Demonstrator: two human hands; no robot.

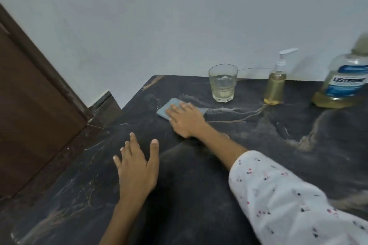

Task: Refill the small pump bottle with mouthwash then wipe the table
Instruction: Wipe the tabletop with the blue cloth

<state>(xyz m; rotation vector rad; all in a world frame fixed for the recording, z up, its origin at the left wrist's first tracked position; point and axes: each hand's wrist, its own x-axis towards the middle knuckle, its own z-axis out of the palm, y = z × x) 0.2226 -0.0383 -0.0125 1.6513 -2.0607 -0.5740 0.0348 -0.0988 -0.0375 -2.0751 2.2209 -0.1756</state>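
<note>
My right hand [185, 119] presses flat on a folded blue-grey cloth [168, 108] near the far left part of the dark marble table [219, 175]. Fingers are straight over the cloth. My left hand [137, 167] lies flat on the table nearer to me, fingers spread, holding nothing. The small pump bottle [275, 87] with a white pump stands upright at the back, filled with yellowish liquid. At the far right stands the big mouthwash bottle [346, 83] with a blue label and a little yellow liquid at its bottom.
A clear glass [223, 83] with some pale liquid stands at the back, left of the pump bottle. A grey wall runs behind the table. A brown wooden door [29, 105] is at the left, past the table's left edge.
</note>
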